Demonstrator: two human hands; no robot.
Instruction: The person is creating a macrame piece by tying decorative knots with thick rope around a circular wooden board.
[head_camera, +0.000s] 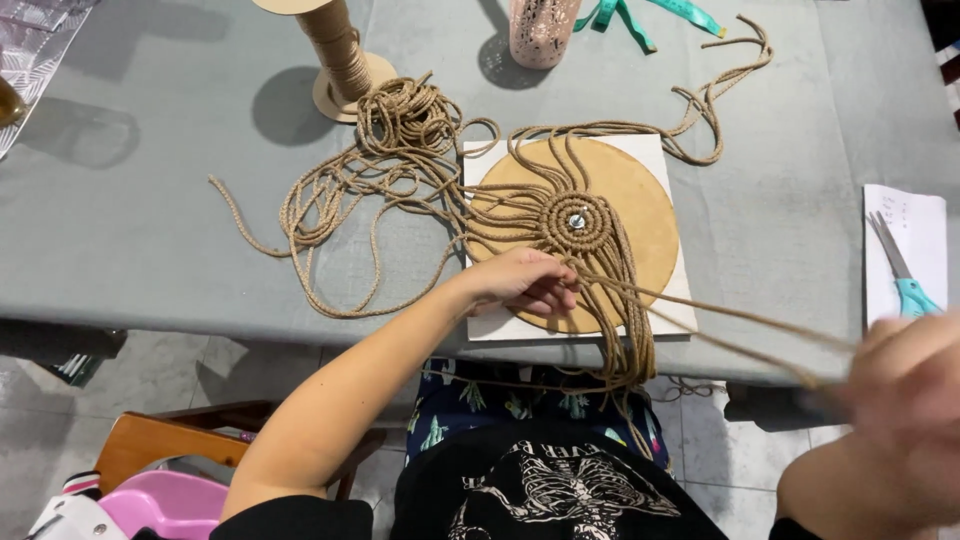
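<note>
A knotted spiral of tan cord is pinned at the centre of a round brown board on a white square base. My left hand rests on the board's near edge, fingers pinching cords just below the spiral. My right hand, blurred at the lower right, pulls taut cord strands away from the spiral. Many loose cords hang over the table edge onto my lap.
A tangle of tan cord lies left of the board, beside a cord spool. A pink perforated cup and green tape measure sit at the back. Teal-handled scissors lie on paper at right. A wooden chair stands below left.
</note>
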